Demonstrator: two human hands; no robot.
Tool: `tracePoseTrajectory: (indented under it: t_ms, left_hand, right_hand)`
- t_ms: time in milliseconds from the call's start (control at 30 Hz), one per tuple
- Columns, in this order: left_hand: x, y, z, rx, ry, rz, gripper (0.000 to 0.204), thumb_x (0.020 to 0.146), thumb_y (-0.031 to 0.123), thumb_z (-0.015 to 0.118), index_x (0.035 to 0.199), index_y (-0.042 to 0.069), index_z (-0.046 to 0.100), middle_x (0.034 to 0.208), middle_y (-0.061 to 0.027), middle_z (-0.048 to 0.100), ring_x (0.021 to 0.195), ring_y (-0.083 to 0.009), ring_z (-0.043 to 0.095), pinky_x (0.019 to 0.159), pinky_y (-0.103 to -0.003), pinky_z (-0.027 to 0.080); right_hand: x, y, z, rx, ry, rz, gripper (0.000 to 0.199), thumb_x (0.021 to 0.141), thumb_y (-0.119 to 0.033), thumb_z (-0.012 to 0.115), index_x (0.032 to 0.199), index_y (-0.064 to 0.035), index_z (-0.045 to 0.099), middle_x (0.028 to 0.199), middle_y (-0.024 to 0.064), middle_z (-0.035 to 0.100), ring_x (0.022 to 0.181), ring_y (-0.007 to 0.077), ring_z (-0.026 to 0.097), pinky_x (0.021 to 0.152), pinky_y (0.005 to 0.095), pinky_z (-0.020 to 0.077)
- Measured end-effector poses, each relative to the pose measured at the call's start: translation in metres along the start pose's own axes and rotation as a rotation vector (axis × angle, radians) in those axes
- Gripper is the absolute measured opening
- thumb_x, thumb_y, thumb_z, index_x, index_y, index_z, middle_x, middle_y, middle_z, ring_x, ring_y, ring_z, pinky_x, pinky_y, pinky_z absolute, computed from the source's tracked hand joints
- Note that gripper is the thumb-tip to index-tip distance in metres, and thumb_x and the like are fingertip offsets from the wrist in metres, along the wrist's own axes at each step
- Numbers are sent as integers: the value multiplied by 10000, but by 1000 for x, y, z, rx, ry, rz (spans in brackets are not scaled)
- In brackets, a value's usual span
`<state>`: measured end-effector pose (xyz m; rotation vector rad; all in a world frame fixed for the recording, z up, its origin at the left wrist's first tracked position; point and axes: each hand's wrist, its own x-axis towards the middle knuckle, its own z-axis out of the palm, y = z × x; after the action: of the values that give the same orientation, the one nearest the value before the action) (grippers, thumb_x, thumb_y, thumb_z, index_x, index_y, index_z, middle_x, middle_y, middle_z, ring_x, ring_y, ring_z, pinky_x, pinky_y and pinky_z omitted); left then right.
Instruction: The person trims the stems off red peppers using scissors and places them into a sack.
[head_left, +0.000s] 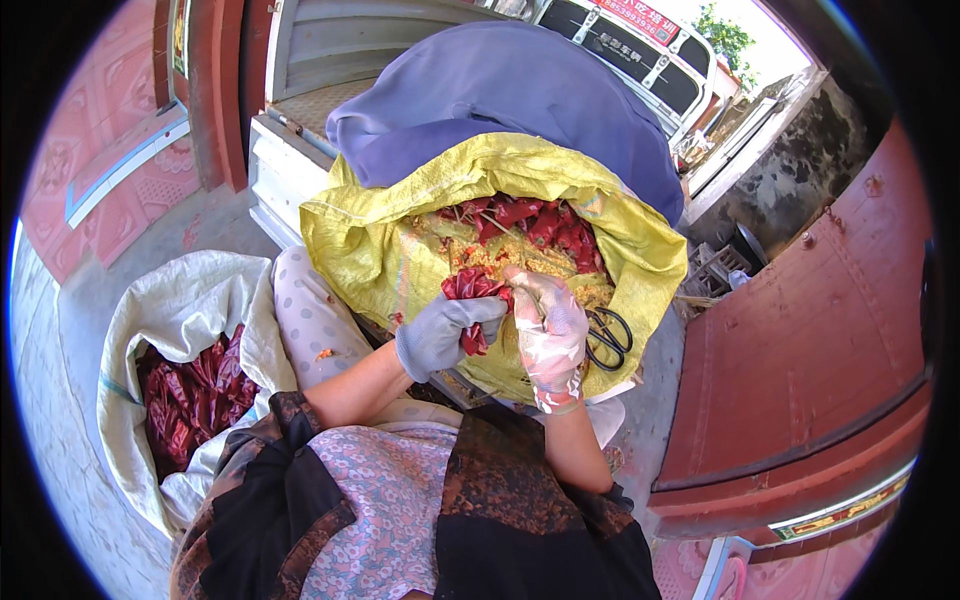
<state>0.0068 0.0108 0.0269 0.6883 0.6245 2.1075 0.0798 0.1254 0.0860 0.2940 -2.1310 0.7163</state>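
Observation:
A bunch of dried red chilies (474, 287) is gripped in my left hand (452, 330), which wears a grey glove. My right hand (552, 330), in a white and pink patterned glove, meets the bunch from the right with its fingers closed; whatever they pinch is hidden. Both hands are over an open yellow woven sack (440, 180) spread in front of me. Inside it lie dark red chili pieces (545, 225) and loose yellow seeds (520, 255). Black-handled scissors (608, 340) rest on the sack just right of my right hand, their blades out of sight.
A white woven sack (190, 285) full of dried red chilies (200, 395) stands at my left, beside my leg. Behind the yellow sack rises a large bundle in blue-purple cloth (510, 80), next to a white truck bed (285, 165). A red metal door (790, 350) is at the right.

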Motion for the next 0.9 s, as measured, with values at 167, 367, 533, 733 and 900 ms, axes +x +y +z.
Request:
tracePoseTrajectory:
  t_ms: [167,367,533,733,900]
  left_hand:
    - [3,-8,-4,-91,-47,114,149,824,132,586,708,73,513,629,14,423,575,-109,368,573,-277,313]
    - [2,10,9,121,90,121,63,811,39,596,754,45,572,618,32,476,545,-58,407,517,-241,317]
    - [7,3,-9,142,-33,185,35,799,26,602,790,46,575,625,40,481,550,-45,417,520,-227,328]
    - [-5,-5,-16,128,16,174,99,773,74,598,723,53,515,620,24,427,550,-86,370,529,-260,295]
    - [-25,27,-34,-61,19,244,137,764,134,611,748,63,494,594,35,359,527,-89,323,510,-251,264]
  right_hand:
    - [4,-2,9,779,102,684,182,885,-120,539,989,22,589,887,102,657,523,62,485,472,184,371]
    - [2,21,5,1200,-70,973,276,892,-165,536,1071,43,561,800,49,607,492,44,394,440,199,296]
    - [8,24,13,1147,230,1127,191,897,-185,521,983,-40,612,674,-12,536,451,46,377,394,173,269]
    - [8,78,-4,749,24,750,135,886,-113,546,967,-27,611,918,71,647,601,82,555,444,174,346]
    - [-3,76,-3,179,-634,448,213,872,-66,542,1070,-15,604,1080,64,624,825,110,603,593,196,442]
